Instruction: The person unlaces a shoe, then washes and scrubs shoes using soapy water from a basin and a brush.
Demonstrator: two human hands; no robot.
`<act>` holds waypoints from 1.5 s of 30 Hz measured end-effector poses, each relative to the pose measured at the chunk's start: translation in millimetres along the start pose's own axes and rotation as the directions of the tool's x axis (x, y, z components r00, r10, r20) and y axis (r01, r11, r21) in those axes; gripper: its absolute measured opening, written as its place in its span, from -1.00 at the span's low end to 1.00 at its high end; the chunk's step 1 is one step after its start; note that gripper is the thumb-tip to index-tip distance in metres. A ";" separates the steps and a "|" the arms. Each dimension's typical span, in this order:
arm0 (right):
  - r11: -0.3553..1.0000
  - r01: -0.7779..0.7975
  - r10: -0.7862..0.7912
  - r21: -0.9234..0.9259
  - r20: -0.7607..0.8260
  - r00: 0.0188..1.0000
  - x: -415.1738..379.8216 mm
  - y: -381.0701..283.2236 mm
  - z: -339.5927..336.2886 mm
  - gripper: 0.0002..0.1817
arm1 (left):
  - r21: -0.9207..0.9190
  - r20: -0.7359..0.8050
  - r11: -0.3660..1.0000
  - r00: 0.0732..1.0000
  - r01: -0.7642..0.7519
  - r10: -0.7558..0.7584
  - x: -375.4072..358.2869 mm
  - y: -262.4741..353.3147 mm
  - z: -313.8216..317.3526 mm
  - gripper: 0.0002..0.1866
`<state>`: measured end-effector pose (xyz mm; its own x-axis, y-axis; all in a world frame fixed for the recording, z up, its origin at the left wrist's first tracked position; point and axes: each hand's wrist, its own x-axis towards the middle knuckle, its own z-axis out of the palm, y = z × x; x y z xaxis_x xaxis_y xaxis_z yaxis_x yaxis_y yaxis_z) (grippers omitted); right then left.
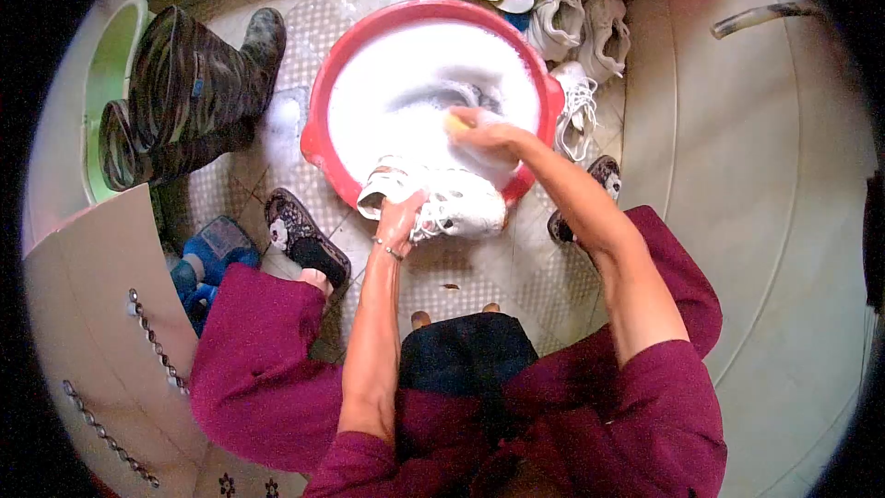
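Scrubbing, I judge. My left hand [403, 213] grips a white lace-up shoe [472, 201]; right hand [490, 135] pinches a small, blurred yellow object [455, 123] over white suds [383, 83]. Next stroke wants steady hold.

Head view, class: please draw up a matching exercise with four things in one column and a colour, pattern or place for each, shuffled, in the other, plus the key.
Column one
1. Tub
2. Boots
3. Left hand
4. Right hand

Column two
A. over the suds
B. camouflage-patterned
C. on a white shoe
D. red

Pairs: 1-D, 2-B, 3-C, 4-A
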<state>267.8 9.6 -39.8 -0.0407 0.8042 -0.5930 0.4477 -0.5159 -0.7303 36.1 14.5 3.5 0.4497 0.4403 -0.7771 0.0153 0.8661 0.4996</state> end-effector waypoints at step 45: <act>0.928 -0.027 0.200 0.371 -0.437 0.877 -113.0 -73.4 97.0 -0.62 | 0.626 -0.185 0.534 0.557 -0.569 0.810 -44.1 -38.5 -12.6 -0.82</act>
<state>153.0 -72.0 47.9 0.4439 0.7312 -0.5181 0.0849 -0.6098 -0.7880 4.4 -35.3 13.6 0.0979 0.9903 -0.0990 0.3115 0.0639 0.9481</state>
